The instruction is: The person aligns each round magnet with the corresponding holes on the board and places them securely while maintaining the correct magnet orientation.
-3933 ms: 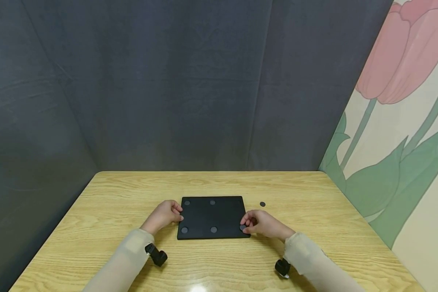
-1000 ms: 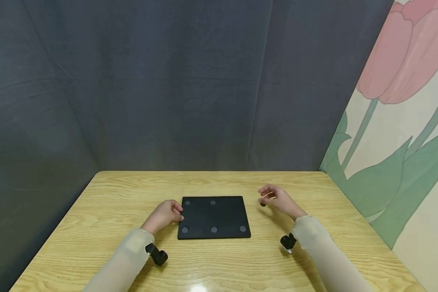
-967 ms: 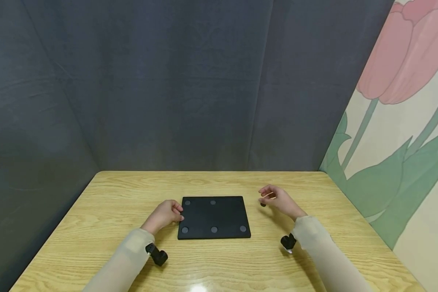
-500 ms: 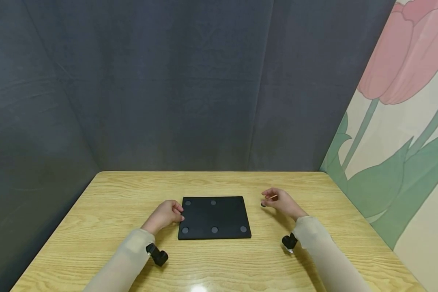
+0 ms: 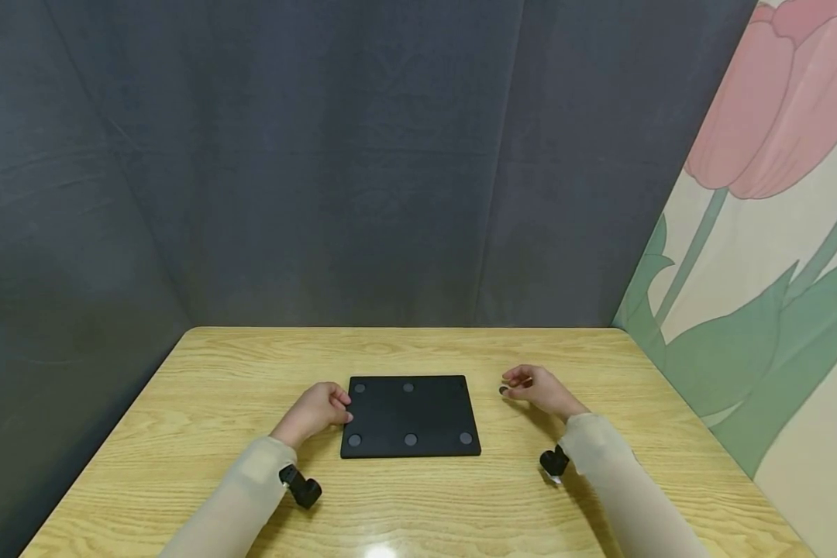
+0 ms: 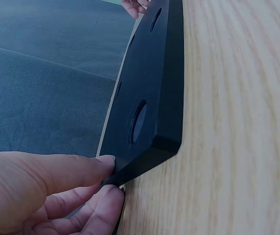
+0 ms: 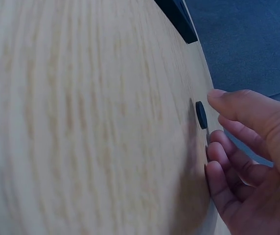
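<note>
A flat black rectangular board (image 5: 418, 411) lies on the table, with several round grey discs set into its top, such as the disc (image 5: 411, 439) by the near edge. My left hand (image 5: 318, 412) pinches the board's left edge. In the left wrist view its thumb (image 6: 76, 169) rests on the top face, with fingers at the edge below. A loose dark disc (image 7: 201, 115) lies on the wood right of the board. Beside it is my right hand (image 5: 539, 387), thumb and fingers parted and loosely bent, with nothing between them. In the right wrist view the thumb is just apart from the disc.
The wooden table (image 5: 418, 504) runs back to a dark grey curtain (image 5: 335, 170). At the right stands a wall (image 5: 774, 232) painted with tulips. A small black camera (image 5: 300, 488) sits on the left wrist, another camera (image 5: 554, 463) on the right.
My right hand has left a disc at the board's near right corner and gone to the loose disc at the right. Lately it has lowered slightly. My left hand stays at the board's edge.
</note>
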### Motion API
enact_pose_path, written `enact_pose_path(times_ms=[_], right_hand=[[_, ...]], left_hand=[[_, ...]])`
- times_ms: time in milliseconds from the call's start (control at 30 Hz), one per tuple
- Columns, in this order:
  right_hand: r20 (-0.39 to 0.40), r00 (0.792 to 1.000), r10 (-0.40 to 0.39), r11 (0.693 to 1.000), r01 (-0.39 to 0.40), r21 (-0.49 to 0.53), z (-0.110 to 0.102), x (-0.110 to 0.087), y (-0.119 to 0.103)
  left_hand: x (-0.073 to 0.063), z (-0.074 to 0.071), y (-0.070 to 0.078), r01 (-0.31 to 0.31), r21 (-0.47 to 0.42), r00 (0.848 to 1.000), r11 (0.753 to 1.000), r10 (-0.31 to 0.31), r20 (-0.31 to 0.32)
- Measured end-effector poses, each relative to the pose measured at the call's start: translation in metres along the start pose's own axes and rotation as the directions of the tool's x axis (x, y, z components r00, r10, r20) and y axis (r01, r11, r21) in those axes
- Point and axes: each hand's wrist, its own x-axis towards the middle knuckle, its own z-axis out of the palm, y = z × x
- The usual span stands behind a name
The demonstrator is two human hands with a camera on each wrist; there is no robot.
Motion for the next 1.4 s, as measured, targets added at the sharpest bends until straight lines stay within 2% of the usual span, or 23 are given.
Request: enact_pose_path(times_ms=[300, 533, 733, 1100, 1400], right_hand=[[0.013, 0.999, 0.046, 0.999, -0.046, 0.018, -0.0002, 0.0028, -0.0006], [0.020, 1.000, 0.023, 1.000, -0.024, 0.019, -0.0003, 0.0047, -0.0003], [0.045, 0.998, 0.050, 0.999, -0.051, 0.021, 0.0003, 0.0045, -0.0024], [0.046, 0.997, 0.068, 0.997, -0.070, 0.031, 0.0025, 0.0063, -0.0018], [0.047, 0.994, 0.095, 0.995, -0.096, 0.022, 0.0033, 0.0045, -0.0053]], left_hand=[[0.0003, -0.0008, 0.0011, 0.012, 0.014, 1.000, 1.000, -0.012, -0.003], [0.0009, -0.0009, 0.0006, 0.012, 0.004, 1.000, 1.000, -0.012, -0.003], [0.0009, -0.0005, 0.0001, 0.010, 0.002, 1.000, 1.000, -0.010, -0.004], [0.0010, -0.0009, 0.0009, 0.010, 0.016, 1.000, 1.000, -0.010, -0.006], [-0.0008, 0.0003, 0.0007, 0.007, -0.007, 1.000, 1.000, -0.007, -0.002]])
